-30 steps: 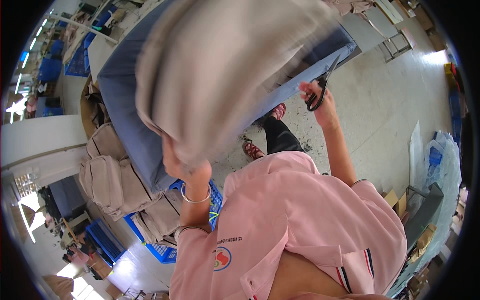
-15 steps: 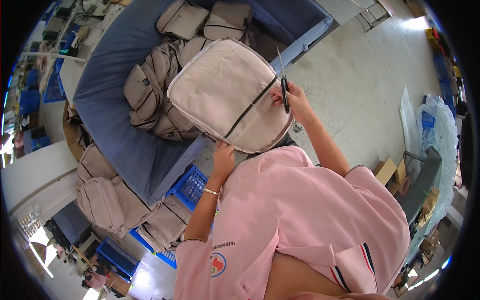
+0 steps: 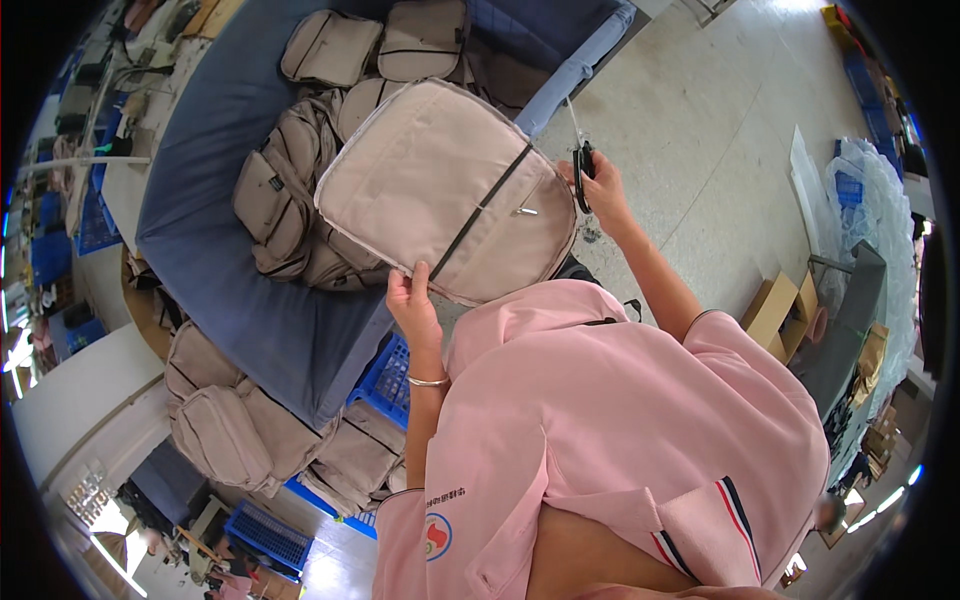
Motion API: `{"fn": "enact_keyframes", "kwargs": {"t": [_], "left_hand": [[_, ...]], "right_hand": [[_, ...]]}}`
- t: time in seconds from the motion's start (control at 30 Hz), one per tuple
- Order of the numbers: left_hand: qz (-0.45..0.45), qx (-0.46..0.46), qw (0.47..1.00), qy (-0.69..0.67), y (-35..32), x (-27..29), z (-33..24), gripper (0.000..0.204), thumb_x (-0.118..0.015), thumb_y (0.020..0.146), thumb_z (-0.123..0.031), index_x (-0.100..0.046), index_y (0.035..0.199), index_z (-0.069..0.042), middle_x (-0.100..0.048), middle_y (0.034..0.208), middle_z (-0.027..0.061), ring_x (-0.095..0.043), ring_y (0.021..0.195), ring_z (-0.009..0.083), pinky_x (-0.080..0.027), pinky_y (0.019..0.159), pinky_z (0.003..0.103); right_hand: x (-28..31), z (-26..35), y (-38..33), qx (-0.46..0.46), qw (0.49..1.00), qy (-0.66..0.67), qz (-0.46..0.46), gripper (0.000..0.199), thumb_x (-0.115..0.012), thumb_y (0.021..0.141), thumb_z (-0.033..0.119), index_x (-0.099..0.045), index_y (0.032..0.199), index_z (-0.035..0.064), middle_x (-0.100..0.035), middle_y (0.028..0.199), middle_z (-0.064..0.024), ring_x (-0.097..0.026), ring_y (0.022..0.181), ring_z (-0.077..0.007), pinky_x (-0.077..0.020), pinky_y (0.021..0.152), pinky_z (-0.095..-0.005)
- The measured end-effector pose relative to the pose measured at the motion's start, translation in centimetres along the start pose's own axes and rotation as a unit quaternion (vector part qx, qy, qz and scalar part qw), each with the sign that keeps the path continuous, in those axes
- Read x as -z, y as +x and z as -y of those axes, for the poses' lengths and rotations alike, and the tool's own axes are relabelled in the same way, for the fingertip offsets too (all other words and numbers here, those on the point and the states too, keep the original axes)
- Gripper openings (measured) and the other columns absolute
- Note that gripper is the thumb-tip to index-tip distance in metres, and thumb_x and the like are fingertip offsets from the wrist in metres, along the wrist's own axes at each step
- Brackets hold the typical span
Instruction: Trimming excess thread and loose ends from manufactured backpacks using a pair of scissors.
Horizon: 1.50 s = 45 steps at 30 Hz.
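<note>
A beige backpack [image 3: 415, 175] lies tilted in front of me, its flat side up, with a black band across it and a small silvery piece [image 3: 526, 211] near its right side. At its lower left edge, my left hand [image 3: 412, 298] pinches the rim, thumb on top. My right hand [image 3: 606, 195] is closed round black-handled scissors [image 3: 583, 176] at the right edge of the backpack, blades pointing away from me. Whether its fingertips also touch the fabric is hard to see.
Behind the backpack stands a large blue fabric-lined bin [image 3: 190, 190] holding several beige backpacks [image 3: 425, 40]. More beige bags [image 3: 225, 430] lie at lower left beside a blue plastic crate [image 3: 388, 380]. An open cardboard box [image 3: 775, 315] and clear plastic wrapping [image 3: 870, 190] are at right.
The right hand has pulled back from the backpack's surface to its right edge with the scissors, uncovering the silvery piece. More of the left hand's thumb and fingers now shows on the rim.
</note>
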<state>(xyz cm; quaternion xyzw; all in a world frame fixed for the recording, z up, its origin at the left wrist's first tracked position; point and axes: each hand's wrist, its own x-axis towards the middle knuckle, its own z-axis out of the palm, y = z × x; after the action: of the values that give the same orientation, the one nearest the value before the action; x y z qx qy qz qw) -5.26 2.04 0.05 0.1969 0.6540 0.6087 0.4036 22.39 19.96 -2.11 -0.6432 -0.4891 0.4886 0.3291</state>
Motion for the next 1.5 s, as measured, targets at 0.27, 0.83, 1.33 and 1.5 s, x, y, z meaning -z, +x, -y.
{"fn": "enact_keyframes", "kwargs": {"t": [0.27, 0.83, 1.33, 1.5], "left_hand": [[0.004, 0.022, 1.000, -0.005, 1.0, 3.6, 0.4, 0.009, -0.065, 0.096, -0.013, -0.063, 0.095, -0.005, -0.060, 0.087, -0.0049, -0.048, 0.077, 0.0028, -0.040, 0.068, 0.020], [0.013, 0.072, 0.997, -0.021, 1.3, 4.8, 1.2, 0.011, -0.065, 0.097, -0.018, -0.062, 0.104, -0.009, -0.063, 0.095, -0.0038, -0.054, 0.082, 0.0041, -0.044, 0.070, 0.022], [0.009, 0.058, 0.998, -0.035, 0.8, 4.4, 1.1, 0.020, -0.064, 0.098, -0.018, -0.059, 0.114, -0.007, -0.064, 0.104, -0.0009, -0.059, 0.091, 0.0078, -0.049, 0.079, 0.026], [0.005, 0.048, 0.999, -0.020, 0.8, 4.9, 1.8, 0.019, -0.065, 0.098, -0.021, -0.060, 0.111, -0.008, -0.063, 0.099, -0.0040, -0.054, 0.084, 0.0045, -0.044, 0.070, 0.022]], "right_hand": [[-1.3, 2.3, -3.4, -0.007, 0.973, -0.199, 0.113, 0.062, -0.063, 0.088, 0.061, -0.060, 0.088, -0.0013, -0.053, 0.071, -0.0082, -0.049, 0.070, -0.0164, -0.0408, 0.062, -0.0352], [-1.1, 4.2, -0.8, 0.076, 0.915, -0.321, 0.234, 0.078, -0.057, 0.081, 0.077, -0.058, 0.081, -0.0012, -0.059, 0.077, -0.0196, -0.058, 0.075, -0.0360, -0.0435, 0.068, -0.0434], [-3.5, 4.1, 0.9, 0.137, 0.916, -0.346, 0.153, 0.073, -0.061, 0.079, 0.075, -0.057, 0.073, 0.0025, -0.063, 0.072, -0.0196, -0.062, 0.071, -0.0398, -0.0463, 0.062, -0.0473], [-3.7, 4.9, 1.0, 0.138, 0.911, -0.351, 0.165, 0.072, -0.062, 0.080, 0.074, -0.058, 0.072, 0.0022, -0.062, 0.070, -0.0199, -0.062, 0.069, -0.0397, -0.0461, 0.062, -0.0470]]}}
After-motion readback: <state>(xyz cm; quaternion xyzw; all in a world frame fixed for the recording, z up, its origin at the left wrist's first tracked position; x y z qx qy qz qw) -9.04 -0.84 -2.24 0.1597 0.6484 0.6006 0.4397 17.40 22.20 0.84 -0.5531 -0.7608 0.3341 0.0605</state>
